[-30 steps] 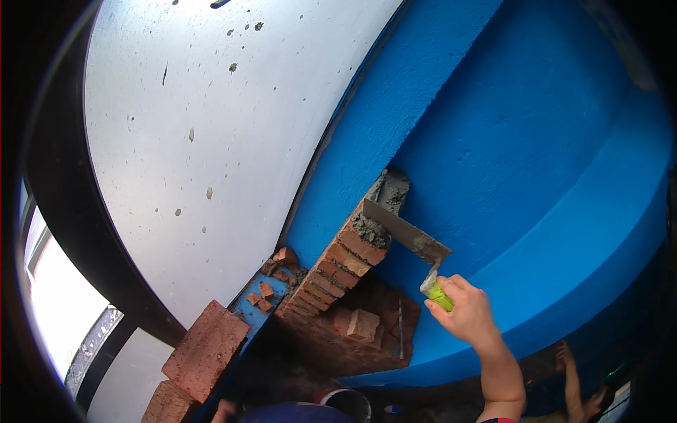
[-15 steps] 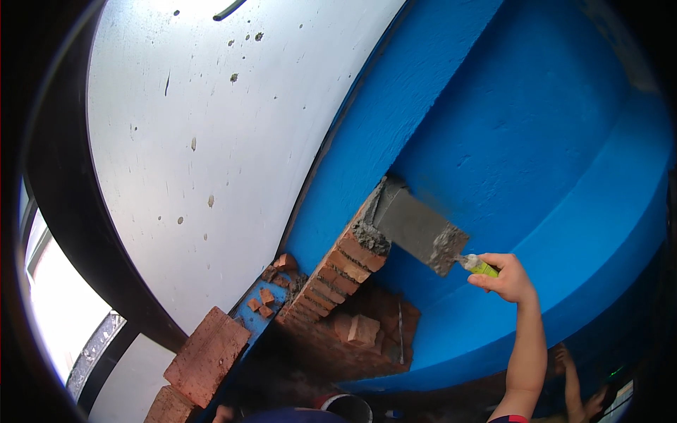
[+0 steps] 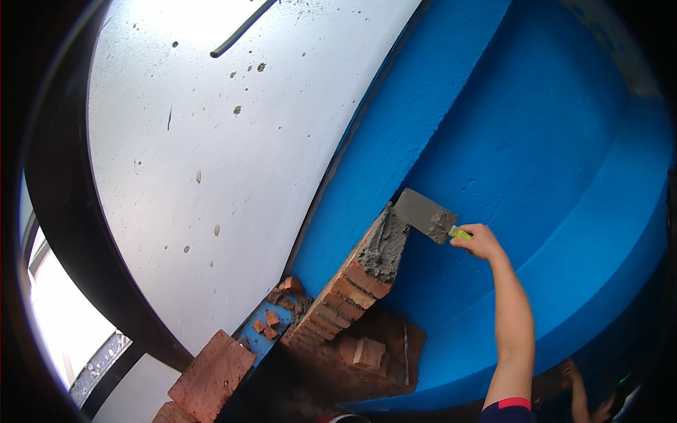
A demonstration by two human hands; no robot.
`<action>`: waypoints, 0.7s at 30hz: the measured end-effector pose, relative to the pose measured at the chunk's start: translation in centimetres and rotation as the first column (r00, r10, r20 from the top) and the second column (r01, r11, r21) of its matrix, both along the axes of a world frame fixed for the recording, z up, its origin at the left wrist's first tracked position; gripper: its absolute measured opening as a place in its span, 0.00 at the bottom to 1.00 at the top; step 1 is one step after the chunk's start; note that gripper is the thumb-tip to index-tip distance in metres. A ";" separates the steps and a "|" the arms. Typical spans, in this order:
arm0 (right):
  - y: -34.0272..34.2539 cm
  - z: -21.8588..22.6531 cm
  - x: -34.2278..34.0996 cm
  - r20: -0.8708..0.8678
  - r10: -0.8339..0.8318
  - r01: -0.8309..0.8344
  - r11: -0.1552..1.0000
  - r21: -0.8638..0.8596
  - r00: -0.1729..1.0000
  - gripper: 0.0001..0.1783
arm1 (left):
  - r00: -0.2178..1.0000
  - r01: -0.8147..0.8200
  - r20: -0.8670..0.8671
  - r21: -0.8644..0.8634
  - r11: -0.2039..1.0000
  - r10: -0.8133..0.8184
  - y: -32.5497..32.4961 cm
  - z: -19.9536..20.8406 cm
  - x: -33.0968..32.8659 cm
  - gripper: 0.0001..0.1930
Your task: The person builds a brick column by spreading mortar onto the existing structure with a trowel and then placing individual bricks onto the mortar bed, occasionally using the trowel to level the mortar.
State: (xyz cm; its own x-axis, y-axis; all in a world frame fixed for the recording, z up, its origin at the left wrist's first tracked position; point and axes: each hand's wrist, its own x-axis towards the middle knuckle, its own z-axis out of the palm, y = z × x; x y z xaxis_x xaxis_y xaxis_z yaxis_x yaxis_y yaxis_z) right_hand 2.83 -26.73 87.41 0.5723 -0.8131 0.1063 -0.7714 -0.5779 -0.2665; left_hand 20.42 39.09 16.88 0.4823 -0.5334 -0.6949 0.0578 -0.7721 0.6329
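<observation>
The right hand (image 3: 481, 241) is gripping the trowel (image 3: 422, 210) by its yellow-green handle, fingers closed; the left hand is staying out of view, so its state is impossible to tell. The blade is now sitting at the far end of the brick stack (image 3: 345, 303), just beside the mortar (image 3: 384, 247) (whether its edge is touching, I cannot tell), where a moment ago it was covering part of the top. With the blade aside, the mortar is showing as a rough grey layer along the bricks, suggesting that the spreading is well along, though the surface is looking uneven. A grey clump (image 3: 442, 224) is clinging to the blade near the handle.
</observation>
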 end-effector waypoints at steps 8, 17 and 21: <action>1.2 -1.3 1.5 -0.133 -0.139 0.049 0.850 -0.525 0.981 0.26 | 1.000 0.021 -0.006 0.010 1.000 -0.021 -1.4 0.2 2.2 0.13; 1.5 -1.8 0.0 -0.166 -0.160 0.053 0.855 -0.516 0.973 0.24 | 1.000 0.012 -0.026 0.001 1.000 -0.012 -2.4 -0.1 3.3 0.13; -1.4 -4.8 0.1 -0.102 -0.165 0.089 0.848 -0.522 0.981 0.28 | 0.999 -0.002 -0.044 0.002 1.000 0.002 -3.0 0.0 3.2 0.13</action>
State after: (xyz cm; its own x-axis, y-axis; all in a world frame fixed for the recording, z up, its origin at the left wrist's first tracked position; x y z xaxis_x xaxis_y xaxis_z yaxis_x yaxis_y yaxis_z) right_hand 2.94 -28.10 82.61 0.5077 -0.7307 0.4565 -0.8540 -0.4968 0.1546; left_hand 23.60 36.04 16.86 0.4523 -0.5311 -0.7165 0.0868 -0.7733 0.6280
